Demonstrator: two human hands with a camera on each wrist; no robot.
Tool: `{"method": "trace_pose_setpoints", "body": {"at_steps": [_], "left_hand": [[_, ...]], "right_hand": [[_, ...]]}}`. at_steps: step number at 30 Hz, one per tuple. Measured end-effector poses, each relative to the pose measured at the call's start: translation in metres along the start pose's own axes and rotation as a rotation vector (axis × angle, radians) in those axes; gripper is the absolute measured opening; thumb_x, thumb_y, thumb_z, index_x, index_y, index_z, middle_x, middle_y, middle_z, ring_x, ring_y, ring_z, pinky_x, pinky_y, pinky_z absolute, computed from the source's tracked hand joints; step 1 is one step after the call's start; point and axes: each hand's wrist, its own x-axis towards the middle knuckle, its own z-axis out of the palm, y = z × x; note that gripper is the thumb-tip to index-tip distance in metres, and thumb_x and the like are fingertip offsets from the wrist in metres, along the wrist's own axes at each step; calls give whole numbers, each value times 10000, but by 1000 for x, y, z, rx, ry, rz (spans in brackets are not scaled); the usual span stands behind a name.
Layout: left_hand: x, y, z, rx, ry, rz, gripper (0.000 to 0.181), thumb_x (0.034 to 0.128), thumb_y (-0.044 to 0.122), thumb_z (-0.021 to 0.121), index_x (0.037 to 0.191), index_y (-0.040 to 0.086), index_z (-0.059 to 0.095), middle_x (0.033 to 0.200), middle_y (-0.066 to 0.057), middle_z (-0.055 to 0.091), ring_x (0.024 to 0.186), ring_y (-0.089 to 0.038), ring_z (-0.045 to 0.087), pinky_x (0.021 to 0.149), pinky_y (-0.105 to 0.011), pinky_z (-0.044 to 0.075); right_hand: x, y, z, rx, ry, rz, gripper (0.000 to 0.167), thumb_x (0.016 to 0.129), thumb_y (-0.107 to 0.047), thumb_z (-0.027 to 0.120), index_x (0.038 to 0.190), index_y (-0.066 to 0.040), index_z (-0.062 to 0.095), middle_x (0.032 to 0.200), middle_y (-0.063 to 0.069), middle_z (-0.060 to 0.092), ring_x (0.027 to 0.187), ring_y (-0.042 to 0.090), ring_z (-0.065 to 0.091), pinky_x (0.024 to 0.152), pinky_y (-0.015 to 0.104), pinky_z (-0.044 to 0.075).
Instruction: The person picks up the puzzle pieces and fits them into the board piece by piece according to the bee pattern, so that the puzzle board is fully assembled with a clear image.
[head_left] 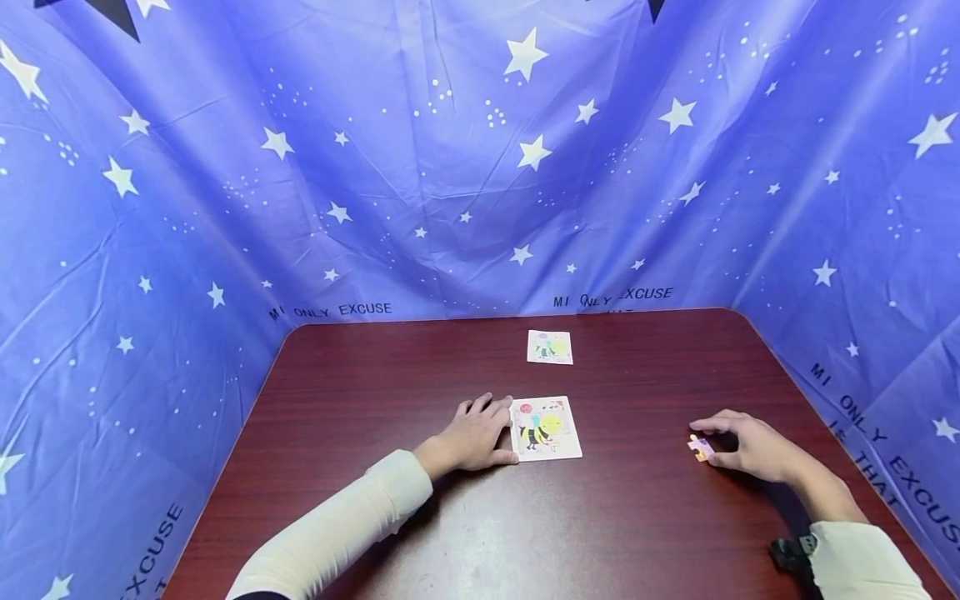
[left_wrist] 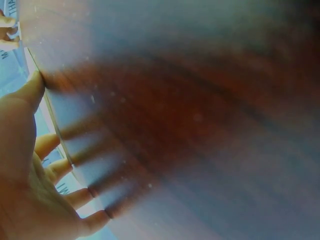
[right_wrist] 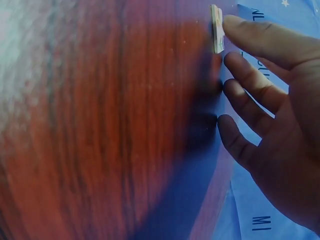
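A square picture puzzle (head_left: 546,429) with a bee on it and a white border lies flat at the middle of the table. My left hand (head_left: 474,433) rests at its left edge, fingers spread, the thumb at the near corner and a fingertip at the far one. Far to the right, a pink and orange jigsaw piece (head_left: 701,448) lies on the table. My right hand (head_left: 757,448) curves loosely beside it, its thumb (right_wrist: 245,32) at the piece's edge. In the right wrist view the other fingertips rest on the table, apart from the piece.
A smaller card (head_left: 550,347) with a similar bee picture lies behind the puzzle, near the far edge. The dark red wooden table (head_left: 375,375) is walled in by blue star-printed cloth (head_left: 450,167) at the back and both sides.
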Motion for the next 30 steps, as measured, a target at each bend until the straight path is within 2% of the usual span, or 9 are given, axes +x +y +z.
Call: {"method": "trace_pose_setpoints", "body": {"at_steps": [5,13,22,30], "left_hand": [[0,0,0,3,0,3,555,908,652,616,1236,209,552,1673,-49,318,1510,-402,330,1126,-592,355],[2,1,1,2,2,-4,556,911,650,613,1242,206,555,1672,-47,318,1512,-398,327,1131,-592,352],[0,2,-1,4,0,0,560,914,643,616,1252,201,554,1669,-54,325,1509,-397,333,1138,-588,351],[-2,2,-4,-4,3,5,556,914,633,624,1246,192,560,1664,-67,334,1504,-405,340,1127,-596,359]], "right_hand": [[0,3,2,45,-8,-32,517,657,-152,929,1129,-70,735,956,-69,658,869,-10,576,764,117,407],[3,2,5,31,-30,-3,469,680,-107,900,1122,-83,743,922,-123,611,834,-43,526,715,184,437],[6,1,9,50,25,-28,335,715,-67,862,1025,-145,760,848,-165,574,782,-53,501,662,176,415],[10,0,11,-39,43,-58,305,695,-111,872,981,-172,787,862,-158,633,788,-38,514,658,225,435]]}}
